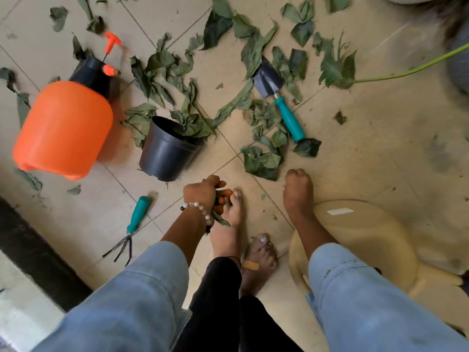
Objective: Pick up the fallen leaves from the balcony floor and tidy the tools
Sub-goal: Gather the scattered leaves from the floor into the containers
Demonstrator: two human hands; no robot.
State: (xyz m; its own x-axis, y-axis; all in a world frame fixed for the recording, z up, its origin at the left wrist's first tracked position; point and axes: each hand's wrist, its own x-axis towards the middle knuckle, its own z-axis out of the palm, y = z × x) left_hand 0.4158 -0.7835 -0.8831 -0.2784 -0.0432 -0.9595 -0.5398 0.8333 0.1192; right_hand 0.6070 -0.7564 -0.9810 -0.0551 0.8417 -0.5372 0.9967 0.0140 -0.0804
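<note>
My left hand (pixel 203 193) is curled round a few crumpled green leaves (pixel 220 217); right hand (pixel 297 185) is fisted, empty, low centre. Nearest torn green leaf clump (pixel 261 161) lies just up-left of the right, so that one's closer.

Head-worn camera looks steeply down, close above the tiled floor (pixel 355 153).

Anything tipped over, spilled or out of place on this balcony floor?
Yes. The black pot lies tipped on its side with leaves at its mouth. Torn leaves litter the tiles, and the trowel and hand rake lie loose among them.
</note>
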